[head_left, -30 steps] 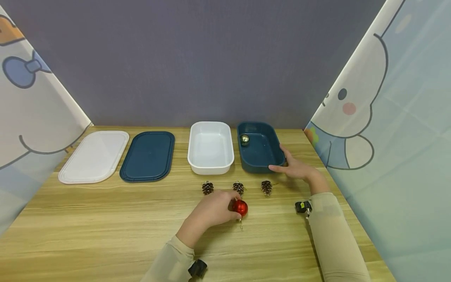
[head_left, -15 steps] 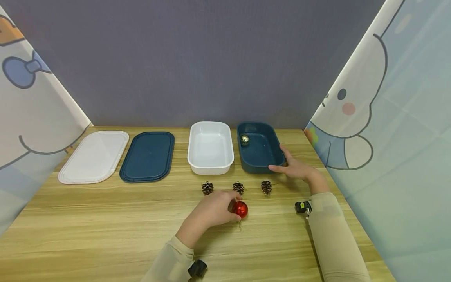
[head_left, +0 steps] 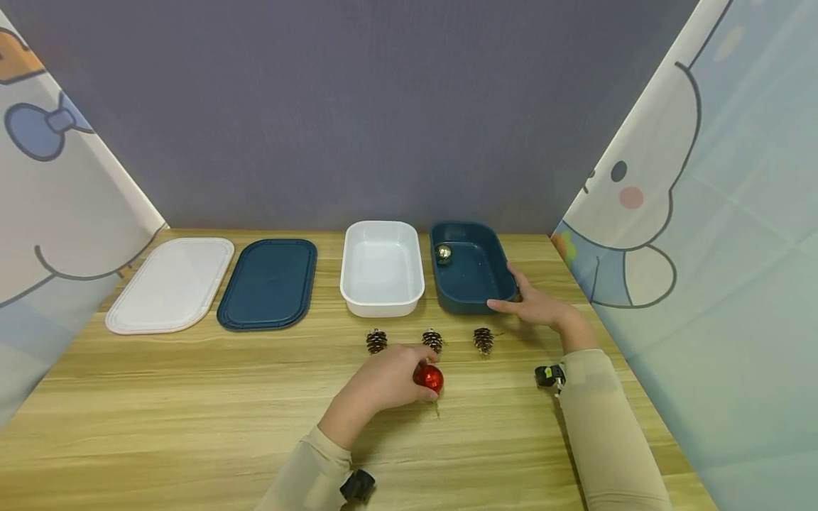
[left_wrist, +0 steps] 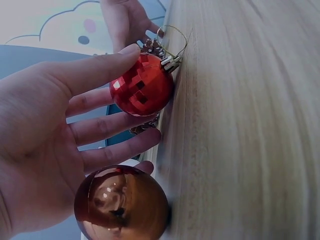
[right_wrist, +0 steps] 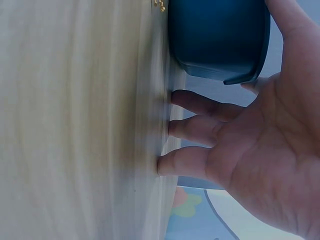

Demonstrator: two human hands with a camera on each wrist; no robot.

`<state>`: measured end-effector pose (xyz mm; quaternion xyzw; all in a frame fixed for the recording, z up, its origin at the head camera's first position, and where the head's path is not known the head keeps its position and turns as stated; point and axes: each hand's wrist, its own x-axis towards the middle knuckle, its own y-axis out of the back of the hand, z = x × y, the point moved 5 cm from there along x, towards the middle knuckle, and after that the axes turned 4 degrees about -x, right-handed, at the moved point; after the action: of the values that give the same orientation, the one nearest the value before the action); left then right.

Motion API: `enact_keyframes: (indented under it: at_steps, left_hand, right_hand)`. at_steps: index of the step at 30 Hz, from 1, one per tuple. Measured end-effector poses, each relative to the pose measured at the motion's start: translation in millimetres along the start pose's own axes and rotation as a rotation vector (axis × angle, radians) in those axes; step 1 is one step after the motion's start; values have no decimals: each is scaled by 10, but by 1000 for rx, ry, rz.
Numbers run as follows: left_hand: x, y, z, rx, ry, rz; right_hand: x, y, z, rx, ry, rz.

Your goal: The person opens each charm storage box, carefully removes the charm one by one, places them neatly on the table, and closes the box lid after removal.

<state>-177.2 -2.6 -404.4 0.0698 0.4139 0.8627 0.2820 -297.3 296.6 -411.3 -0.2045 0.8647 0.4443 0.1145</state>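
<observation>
My left hand holds a shiny red bauble low over the wooden table, its thumb on one side and the index finger on the other. A gold cap and string loop show on the bauble in the left wrist view. Close under the little finger is a copper-coloured bauble, hidden beneath the hand in the head view. My right hand rests at the near right corner of a dark blue box, thumb along the front and fingers spread down its side to the table. A gold bauble lies inside that box.
Three pine cones stand in a row: one at left, a middle one and a right one. Behind them is a white box. A blue lid and a white lid lie further left, before the grey partition.
The red bauble has shifted slightly left, deeper between my left thumb and fingers. Both hands stay in place, as do the boxes and pine cones.
</observation>
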Motion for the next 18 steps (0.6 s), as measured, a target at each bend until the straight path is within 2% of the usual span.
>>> enact_keyframes:
  at_steps: [6, 13, 18]
  left_hand:
    - [-3, -8, 9, 1, 0, -9]
    - [-2, -26, 58, 28, -34, -18]
    - [-12, -14, 53, 14, -22, -26]
  right_hand:
    - [-1, 2, 2, -3, 4, 4]
    - [-1, 0, 7, -11, -1, 3]
    - [-4, 0, 6, -12, -3, 2]
